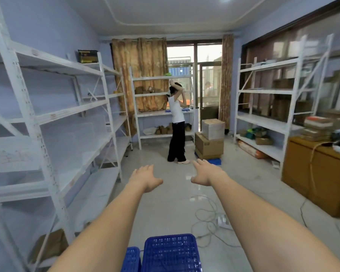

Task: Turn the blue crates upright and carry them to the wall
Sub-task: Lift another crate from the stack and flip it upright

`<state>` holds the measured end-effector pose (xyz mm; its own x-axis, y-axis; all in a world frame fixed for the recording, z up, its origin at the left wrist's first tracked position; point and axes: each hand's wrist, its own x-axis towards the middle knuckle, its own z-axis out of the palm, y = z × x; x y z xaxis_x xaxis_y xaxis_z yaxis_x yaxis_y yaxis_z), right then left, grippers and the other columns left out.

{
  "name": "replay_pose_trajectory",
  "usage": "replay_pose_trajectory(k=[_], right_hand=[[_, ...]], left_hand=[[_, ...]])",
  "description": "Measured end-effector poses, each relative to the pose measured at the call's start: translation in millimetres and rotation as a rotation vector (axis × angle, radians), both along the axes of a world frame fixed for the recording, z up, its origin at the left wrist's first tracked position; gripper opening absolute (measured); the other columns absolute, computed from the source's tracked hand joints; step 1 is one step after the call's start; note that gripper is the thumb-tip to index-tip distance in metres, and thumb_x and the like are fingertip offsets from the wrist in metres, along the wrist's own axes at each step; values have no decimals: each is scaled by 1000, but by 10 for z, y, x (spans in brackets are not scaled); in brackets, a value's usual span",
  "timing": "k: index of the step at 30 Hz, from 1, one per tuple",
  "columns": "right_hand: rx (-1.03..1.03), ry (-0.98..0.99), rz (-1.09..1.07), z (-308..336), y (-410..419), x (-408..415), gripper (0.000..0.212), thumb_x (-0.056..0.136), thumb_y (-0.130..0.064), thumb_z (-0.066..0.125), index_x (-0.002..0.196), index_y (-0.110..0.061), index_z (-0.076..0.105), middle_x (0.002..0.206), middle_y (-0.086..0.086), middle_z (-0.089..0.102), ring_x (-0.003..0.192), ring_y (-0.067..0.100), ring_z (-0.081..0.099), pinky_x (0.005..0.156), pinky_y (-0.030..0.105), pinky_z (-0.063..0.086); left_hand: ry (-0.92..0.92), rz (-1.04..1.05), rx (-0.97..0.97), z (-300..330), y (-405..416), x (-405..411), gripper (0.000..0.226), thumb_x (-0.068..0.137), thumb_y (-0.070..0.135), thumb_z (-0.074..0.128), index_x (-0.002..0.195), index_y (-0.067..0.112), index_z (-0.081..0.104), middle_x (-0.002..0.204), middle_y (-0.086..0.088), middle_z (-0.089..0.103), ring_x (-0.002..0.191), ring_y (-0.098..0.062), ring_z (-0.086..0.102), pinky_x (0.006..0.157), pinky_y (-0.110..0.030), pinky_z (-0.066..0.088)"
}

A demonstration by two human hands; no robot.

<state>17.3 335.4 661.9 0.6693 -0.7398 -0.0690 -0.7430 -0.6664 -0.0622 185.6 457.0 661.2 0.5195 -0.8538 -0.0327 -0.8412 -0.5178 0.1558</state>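
Observation:
A blue perforated crate (171, 252) lies upside down on the floor at the bottom centre, its base facing up. A second blue crate (132, 259) sits beside it on the left, mostly cut off by the frame edge. Both my arms stretch forward above them. My left hand (145, 177) and my right hand (206, 174) hang in the air with straight, spread fingers, holding nothing, well above and beyond the crates.
White metal shelving (53, 118) lines the left wall, more shelving (267, 114) the right. A person (177, 122) stands at the far shelves. Stacked cardboard boxes (209, 144) rest on a blue item. A power strip with cables (222, 220) lies on the floor right of the crates. A wooden cabinet (320, 173) stands right.

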Motion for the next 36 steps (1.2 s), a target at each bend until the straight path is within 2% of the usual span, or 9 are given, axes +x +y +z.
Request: replay_pose_trajectory(k=[4, 7, 11, 18, 22, 28, 32, 36], right_hand=[[27, 21, -67, -30, -219, -132, 76, 94, -44, 43, 153, -15, 7, 162, 3, 5, 149, 24, 5, 116, 43, 24], [23, 29, -95, -37, -336, -55, 74, 93, -42, 44, 153, -14, 9, 161, 5, 7, 149, 24, 6, 116, 42, 25], [-1, 33, -120, 4, -513, 240, 71, 93, -41, 44, 152, -14, 14, 160, 5, 12, 148, 25, 10, 115, 42, 25], [72, -37, -114, -227, -829, 869, 71, 94, -37, 44, 152, -14, 11, 161, 3, 8, 148, 23, 9, 115, 42, 27], [131, 40, -100, -761, -1028, 1030, 71, 94, -39, 43, 153, -16, 10, 161, 2, 10, 146, 24, 17, 114, 42, 27], [268, 140, -108, -1653, -1507, 1083, 75, 93, -40, 43, 153, -15, 4, 162, 3, 2, 149, 20, 5, 118, 39, 19], [333, 151, -85, -2288, -1806, 1063, 73, 94, -40, 44, 153, -17, 7, 161, 2, 9, 147, 21, 15, 114, 40, 26], [431, 152, -80, -3279, -2068, 989, 71, 94, -39, 43, 152, -15, 9, 159, 3, 15, 145, 19, 19, 111, 37, 30]], left_hand=[[4, -58, 3, -35, -279, 28, 75, 92, 45, 43, 153, 11, 15, 161, -8, 17, 148, -24, 18, 121, -38, 13], [-2, -91, -3, -50, -485, 166, 76, 91, 45, 44, 153, 12, 17, 161, -7, 18, 148, -23, 19, 120, -38, 14], [7, -110, -25, -58, -727, 481, 75, 91, 46, 45, 152, 12, 18, 160, -7, 20, 147, -24, 21, 119, -38, 16], [11, -85, -24, -354, -1129, 1126, 72, 93, 46, 41, 152, 11, 19, 160, -8, 20, 146, -24, 21, 119, -38, 15], [91, -89, 68, -974, -1283, 1234, 72, 92, 43, 41, 152, 11, 17, 158, -10, 22, 145, -26, 23, 117, -35, 18], [143, -64, 264, -1857, -1584, 1321, 77, 90, 47, 40, 153, 13, 13, 160, -8, 17, 147, -23, 18, 118, -35, 17], [186, -19, 304, -2400, -1913, 1263, 77, 91, 48, 38, 154, 13, 8, 161, -7, 12, 148, -22, 14, 119, -36, 15], [272, -16, 354, -3367, -2252, 1003, 80, 93, 52, 37, 155, 16, 1, 163, -6, 4, 149, -22, 8, 121, -38, 12]])
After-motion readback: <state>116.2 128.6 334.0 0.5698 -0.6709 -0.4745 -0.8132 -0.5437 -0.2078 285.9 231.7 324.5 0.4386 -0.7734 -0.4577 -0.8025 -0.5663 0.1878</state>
